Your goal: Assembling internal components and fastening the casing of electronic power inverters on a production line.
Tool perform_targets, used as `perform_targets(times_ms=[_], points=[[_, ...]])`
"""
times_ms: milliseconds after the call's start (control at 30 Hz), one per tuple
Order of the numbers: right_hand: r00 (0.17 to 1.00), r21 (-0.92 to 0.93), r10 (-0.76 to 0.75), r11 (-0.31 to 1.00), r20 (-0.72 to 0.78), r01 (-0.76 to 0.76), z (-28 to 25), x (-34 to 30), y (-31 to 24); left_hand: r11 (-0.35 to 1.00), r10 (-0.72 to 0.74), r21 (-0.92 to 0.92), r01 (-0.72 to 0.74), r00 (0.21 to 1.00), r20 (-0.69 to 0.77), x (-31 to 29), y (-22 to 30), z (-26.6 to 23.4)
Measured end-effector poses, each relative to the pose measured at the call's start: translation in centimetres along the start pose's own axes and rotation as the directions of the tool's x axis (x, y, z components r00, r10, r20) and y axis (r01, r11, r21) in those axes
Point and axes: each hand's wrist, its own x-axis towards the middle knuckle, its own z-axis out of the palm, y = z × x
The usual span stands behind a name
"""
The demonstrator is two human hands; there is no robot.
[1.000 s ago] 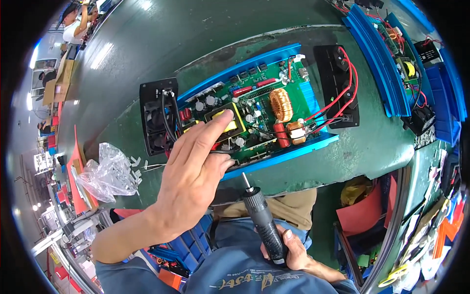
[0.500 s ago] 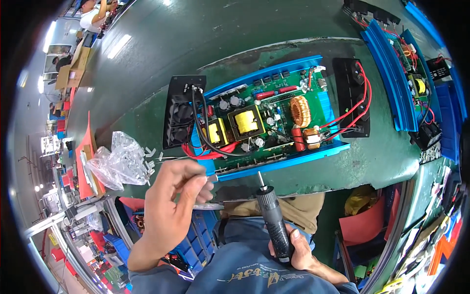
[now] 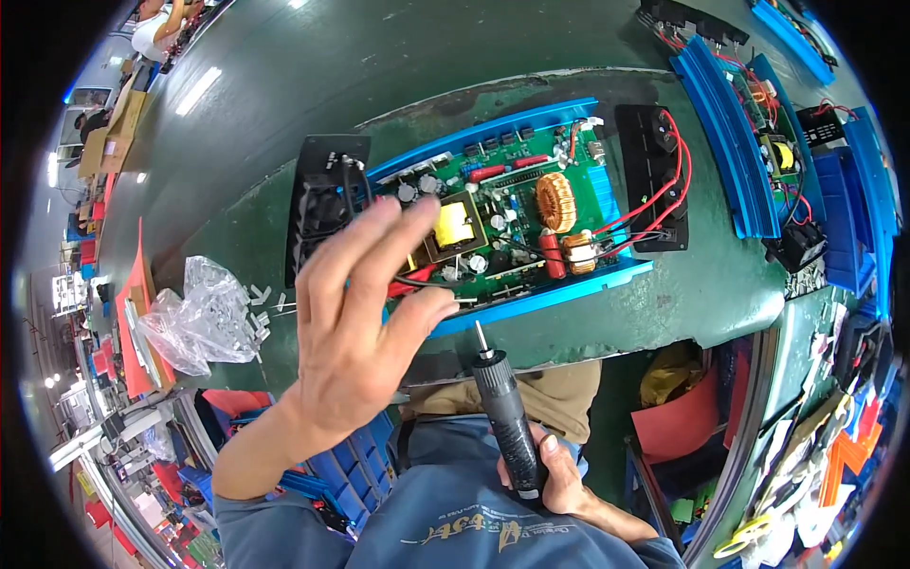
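My left hand point(image 3: 355, 327) is spread over the left end of a green circuit board point(image 3: 517, 213) in a blue metal housing point(image 3: 559, 289). Its fingers reach above the board and the thumb lies apart, near the housing's front edge; nothing shows between them. Behind the fingers, a black end panel point(image 3: 327, 156) with fans and wires is partly hidden. My right hand point(image 3: 561, 474) is closed around a black electric screwdriver point(image 3: 507, 408), held low in front of my body. Its bit points up toward the housing's front edge, apart from it.
Right of the board lies another black end panel point(image 3: 654, 180) with red wires. A second blue-housed unit point(image 3: 725, 142) stands farther right, beside blue bins point(image 3: 844, 223). At left, a clear plastic bag point(image 3: 199, 318) has small pale pieces spilling out. The green table's front edge is worn.
My left hand has moved up and right over the board, its curled fingers now opened out. The right hand keeps the screwdriver below the housing. The whole view has shifted slightly.
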Motion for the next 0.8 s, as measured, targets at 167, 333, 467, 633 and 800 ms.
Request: perform_targets(times_ms=[167,333,467,633,800], points=[[1.0,-0.035,0.011,0.999,-0.016,-0.012,-0.1,0.1,0.0,0.994,0.035,-0.108,-0.008,0.968,0.249,1.9,-0.3,-0.4],[0.999,-0.024,0.006,1.0,0.044,-0.005,-0.3,0.1,-0.6,0.995,0.073,-0.085,-0.053,0.962,0.264,2.1,-0.5,0.2],[0.998,-0.033,0.013,0.999,0.063,-0.011,-0.5,0.0,-0.4,0.994,0.036,-0.113,0.0,0.947,0.32,2.5,-0.3,0.0],[0.997,0.02,0.035,0.999,0.066,-0.037,-0.6,0.1,-0.3,0.977,0.003,-0.198,0.082,0.918,0.395,2.6,-0.7,0.1],[0.998,0.044,0.033,0.998,0.057,-0.035,-0.5,0.0,-0.3,0.952,-0.002,-0.284,0.115,0.928,0.371,2.1,-1.4,0.4]])
